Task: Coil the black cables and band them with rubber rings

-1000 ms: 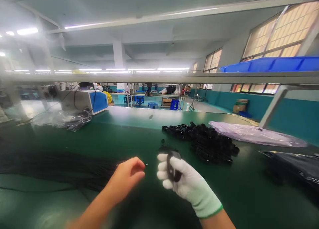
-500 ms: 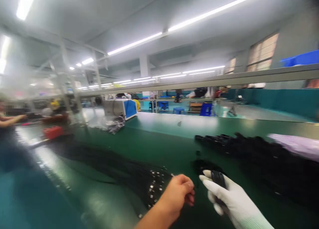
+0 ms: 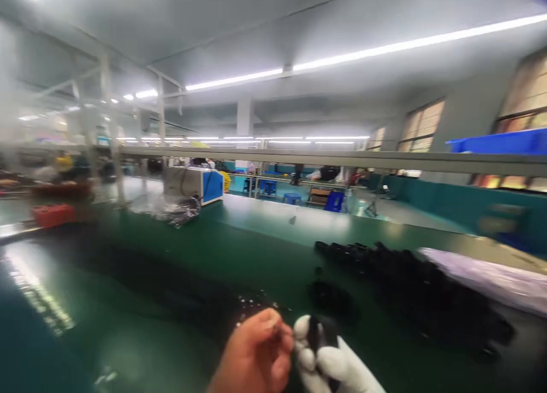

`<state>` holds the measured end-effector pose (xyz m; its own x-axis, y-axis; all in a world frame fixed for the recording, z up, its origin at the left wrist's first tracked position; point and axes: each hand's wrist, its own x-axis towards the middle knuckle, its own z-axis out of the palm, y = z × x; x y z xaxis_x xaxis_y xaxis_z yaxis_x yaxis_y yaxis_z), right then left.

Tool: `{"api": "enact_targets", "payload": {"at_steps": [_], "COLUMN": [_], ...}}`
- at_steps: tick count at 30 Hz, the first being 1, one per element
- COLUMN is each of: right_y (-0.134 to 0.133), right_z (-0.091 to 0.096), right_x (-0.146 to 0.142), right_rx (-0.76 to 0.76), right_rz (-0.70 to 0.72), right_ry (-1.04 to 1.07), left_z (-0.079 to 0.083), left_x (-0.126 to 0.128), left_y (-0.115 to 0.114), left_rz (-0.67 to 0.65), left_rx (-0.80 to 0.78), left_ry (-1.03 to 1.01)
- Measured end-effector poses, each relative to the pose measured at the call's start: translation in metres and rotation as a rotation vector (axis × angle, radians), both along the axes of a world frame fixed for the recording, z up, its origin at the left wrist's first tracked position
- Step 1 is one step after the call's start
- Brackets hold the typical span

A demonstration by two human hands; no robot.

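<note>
My right hand [image 3: 331, 361], in a white glove, is closed around a small black ring-shaped part [image 3: 314, 335] at the bottom of the view. My bare left hand [image 3: 256, 353] is curled into a pinch right beside it, fingertips touching the glove; what the fingers pinch is too small and blurred to name. Both hands hover over the green table [image 3: 128, 324]. A bundle of black cables [image 3: 171, 290] with metal tips lies just left of my left hand. A heap of black parts [image 3: 405, 285] lies to the right.
A pale plastic bag [image 3: 491, 279] lies at the far right. A grey and blue machine [image 3: 194, 183] with crumpled plastic stands at the back left. A red box [image 3: 53, 215] sits at the left. A shelf rail crosses overhead with a blue bin [image 3: 499, 142].
My hands have come together and dropped toward the bottom edge; the left fingertips now touch the glove. The view swung left, then partly back right.
</note>
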<state>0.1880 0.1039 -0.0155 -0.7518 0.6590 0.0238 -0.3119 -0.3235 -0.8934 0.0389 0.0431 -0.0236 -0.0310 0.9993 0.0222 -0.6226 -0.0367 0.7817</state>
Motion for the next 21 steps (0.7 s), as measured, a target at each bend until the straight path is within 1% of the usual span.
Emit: {"api": "enact_targets", "payload": {"at_steps": [1, 2, 4, 6, 7, 9, 10, 12, 13, 15, 16, 18, 19, 21], "right_y": [-0.001, -0.002, -0.002, -0.001, -0.001, -0.001, 0.000, 0.002, 0.003, 0.006, 0.007, 0.009, 0.009, 0.009], "right_z": [0.001, 0.002, 0.005, 0.010, 0.012, 0.015, 0.015, 0.011, 0.007, -0.006, -0.013, -0.027, -0.033, -0.040], "right_x": [-0.002, -0.004, -0.009, -0.012, -0.013, -0.012, -0.011, -0.010, -0.010, -0.012, -0.014, -0.019, -0.021, -0.026], "right_rx": [-0.017, -0.030, 0.033, 0.126, 0.158, 0.177, 0.164, 0.131, 0.126, 0.150, 0.188, 0.333, 0.422, 0.560], "right_rz": [0.040, 0.077, 0.116, 0.108, 0.087, 0.015, -0.016, -0.032, -0.022, -0.010, -0.022, -0.094, -0.135, -0.184], "right_ry": [-0.024, -0.044, -0.120, -0.217, -0.263, -0.327, -0.351, -0.393, -0.427, -0.497, -0.531, -0.600, -0.637, -0.713], "left_z": [0.002, 0.004, 0.008, 0.015, 0.019, 0.026, 0.028, 0.029, 0.027, 0.024, 0.022, 0.022, 0.023, 0.027], "left_x": [-0.007, -0.015, -0.027, -0.034, -0.036, -0.038, -0.038, -0.039, -0.040, -0.040, -0.039, -0.034, -0.030, -0.021], "left_y": [-0.004, -0.006, -0.010, -0.013, -0.015, -0.018, -0.019, -0.019, -0.019, -0.018, -0.018, -0.019, -0.020, -0.020], "left_rz": [-0.046, -0.090, -0.144, -0.164, -0.159, -0.117, -0.085, -0.037, -0.024, -0.039, -0.059, -0.113, -0.131, -0.137], "left_rx": [0.017, 0.011, -0.007, -0.013, -0.013, -0.018, -0.023, -0.028, -0.027, -0.028, -0.028, -0.027, -0.031, -0.081], "left_ry": [0.088, 0.251, 0.673, 1.032, 1.158, 1.309, 1.345, 1.340, 1.302, 1.187, 1.131, 1.077, 1.089, 1.197]}}
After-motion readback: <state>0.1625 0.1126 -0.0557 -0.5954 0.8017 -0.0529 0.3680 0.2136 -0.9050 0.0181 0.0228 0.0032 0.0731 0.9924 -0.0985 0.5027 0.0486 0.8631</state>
